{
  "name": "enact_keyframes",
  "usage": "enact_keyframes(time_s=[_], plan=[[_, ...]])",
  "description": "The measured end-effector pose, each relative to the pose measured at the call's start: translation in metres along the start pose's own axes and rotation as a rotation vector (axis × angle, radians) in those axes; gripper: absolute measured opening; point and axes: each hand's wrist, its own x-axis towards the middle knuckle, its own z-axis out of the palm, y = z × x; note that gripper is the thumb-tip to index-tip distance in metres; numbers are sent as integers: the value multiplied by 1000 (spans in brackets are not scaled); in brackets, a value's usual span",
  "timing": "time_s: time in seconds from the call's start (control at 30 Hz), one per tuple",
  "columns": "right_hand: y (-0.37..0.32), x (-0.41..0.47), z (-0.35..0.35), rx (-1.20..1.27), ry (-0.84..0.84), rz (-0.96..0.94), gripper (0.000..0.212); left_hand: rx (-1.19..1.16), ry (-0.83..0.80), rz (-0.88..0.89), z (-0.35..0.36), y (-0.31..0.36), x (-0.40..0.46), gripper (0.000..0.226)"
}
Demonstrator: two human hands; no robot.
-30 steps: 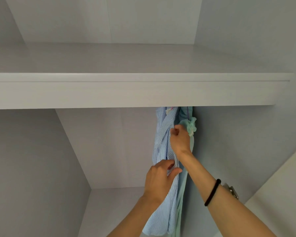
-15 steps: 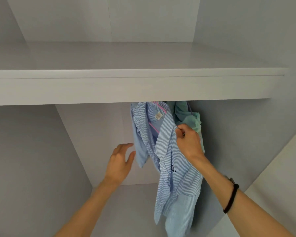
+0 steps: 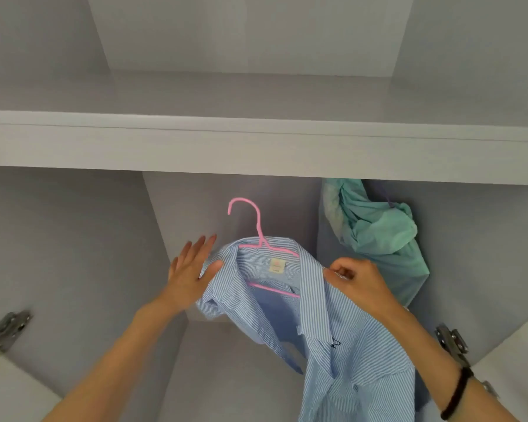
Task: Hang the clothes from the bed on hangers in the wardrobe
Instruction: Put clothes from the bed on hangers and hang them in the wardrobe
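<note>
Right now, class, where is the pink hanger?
In the head view the pink hanger sits centre frame inside the striped shirt collar, between both hands, below the shelf, left of the green garment.

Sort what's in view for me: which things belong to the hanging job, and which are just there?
Job:
- striped blue shirt
- pink hanger inside it
- left hand, flat at the collar
- right hand, pinching the shoulder
- green garment, under the shelf

Just there:
- shelf
- door hinges
- black wristband

Striped shirt (image 3: 342,324) on pink hanger (image 3: 258,226); right hand (image 3: 360,284) pinches collar, left hand (image 3: 189,275) flat against shoulder.
</note>
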Motion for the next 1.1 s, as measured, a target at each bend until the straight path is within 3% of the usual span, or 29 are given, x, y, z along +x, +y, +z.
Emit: enact_keyframes(time_s=[0.07, 0.17, 0.3, 0.43, 0.53, 0.63, 0.77, 0.87, 1.1], plan=[[-6, 2, 6, 54, -21, -8, 40, -100, 10, 77, -14, -18, -12, 94], [-18, 4, 26, 90, -67, -25, 38, -60, 82, 150, -33, -47, -28, 68], [-36, 4, 58, 131, -172, -58, 30, -61, 91, 98, -59, -69, -45, 51], [-54, 5, 83, 145, -249, -59, 30, -97, 82, 27, -76, -87, -68, 16], [-66, 4, 100, 183, -303, -71, 36, -158, 171, -29, -84, -97, -90, 29], [-78, 3, 120, 73, -324, -138, 33, -178, 299, -115, -92, -103, -111, 31], [-90, 6, 152, -127, -247, -255, 36, -67, 362, -273, -96, -107, -150, 21], [-99, 9, 179, -138, -234, -383, 34, -8, 436, -426, -96, -104, -183, 32], [-106, -20, 225, -38, -496, -541, 31, -14, 670, -759, -60, -73, -297, 31]])
